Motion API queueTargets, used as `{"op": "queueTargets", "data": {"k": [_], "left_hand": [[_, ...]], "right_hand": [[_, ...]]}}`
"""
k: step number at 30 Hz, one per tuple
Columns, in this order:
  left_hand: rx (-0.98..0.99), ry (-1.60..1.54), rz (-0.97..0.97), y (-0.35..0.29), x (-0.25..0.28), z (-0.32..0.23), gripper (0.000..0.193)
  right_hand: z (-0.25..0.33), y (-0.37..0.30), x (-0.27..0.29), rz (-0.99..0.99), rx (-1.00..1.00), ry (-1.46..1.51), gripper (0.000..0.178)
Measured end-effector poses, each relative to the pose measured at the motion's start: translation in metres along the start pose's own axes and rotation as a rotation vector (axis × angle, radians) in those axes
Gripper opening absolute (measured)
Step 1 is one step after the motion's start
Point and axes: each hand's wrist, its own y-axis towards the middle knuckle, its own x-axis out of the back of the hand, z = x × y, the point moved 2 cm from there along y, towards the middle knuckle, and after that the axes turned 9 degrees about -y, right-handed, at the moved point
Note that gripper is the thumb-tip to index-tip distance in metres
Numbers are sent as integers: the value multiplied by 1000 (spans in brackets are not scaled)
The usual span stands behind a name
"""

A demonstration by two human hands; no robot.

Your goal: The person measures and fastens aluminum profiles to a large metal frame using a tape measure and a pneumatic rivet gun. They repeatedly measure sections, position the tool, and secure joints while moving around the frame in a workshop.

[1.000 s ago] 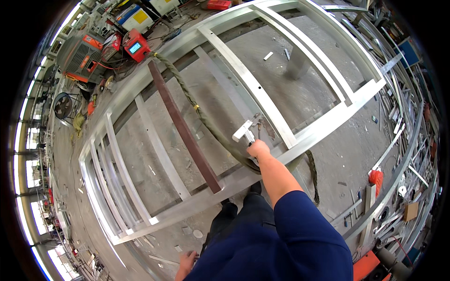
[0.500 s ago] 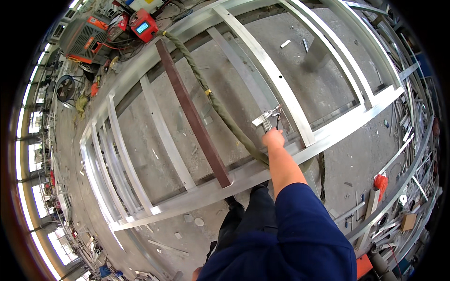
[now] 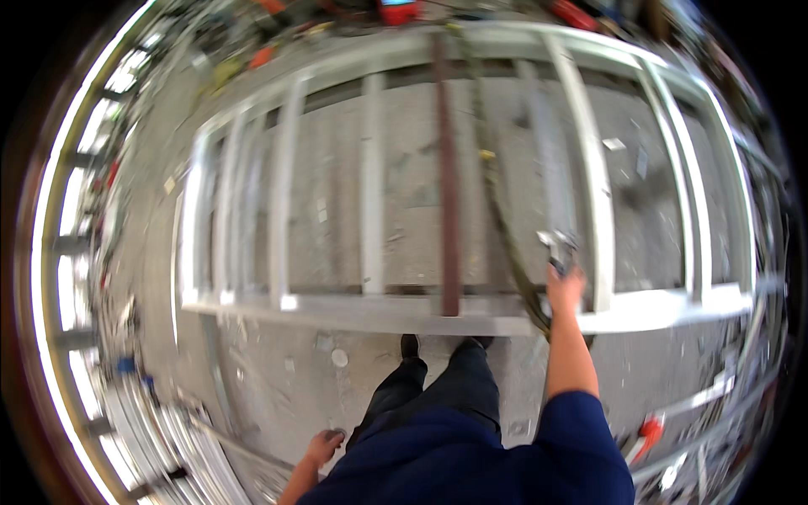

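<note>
My right hand [image 3: 566, 288] is closed around a silver metal tool [image 3: 558, 244], whose blurred head points away from me over the ladder-like metal frame [image 3: 404, 313]. The tool's exact kind is not clear. Close by, an olive sheathed cable [image 3: 498, 220] runs from the far side of the frame to the near rail beside my right wrist. At the lower left, my left hand [image 3: 322, 446] hangs by my thigh with its fingers curled. A small greyish thing shows at its fingertips, too blurred to name. One crossbar [image 3: 449, 194] is dark reddish brown; the others are silver.
A red machine with a lit screen [image 3: 397, 10] stands beyond the far rail. Long silver profiles [image 3: 172, 438] lie stacked at the lower left. Metal bars and a red object [image 3: 650, 431] are at the right. Scraps litter the concrete floor [image 3: 295, 370].
The view has swung round and blurred, so the frame now lies nearly level across it. My left hand has come into sight almost whole. My right hand still holds the tool.
</note>
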Motion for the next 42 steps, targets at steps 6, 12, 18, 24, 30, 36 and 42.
{"op": "queueTargets", "data": {"k": [6,12,18,24,30,36,42], "left_hand": [[167,-105,-165,12,20,43,47],[188,-104,-316,21,90,96,51],[108,-348,-539,49,125,230,52],[253,-552,-352,38,111,341,51],[488,-893,-362,7,88,363,42],[744,-810,-374,-49,68,367,49],[763,-849,-334,-39,102,385,47]], "right_hand": [[41,-89,31,166,124,59,68],[106,-205,72,159,280,-22,61],[142,-317,51,376,491,-79,51],[229,-372,62,701,613,-338,60],[288,-357,9,1025,692,-561,63],[413,-357,-89,1049,953,-522,63],[540,-366,-103,1004,996,-308,58]]}}
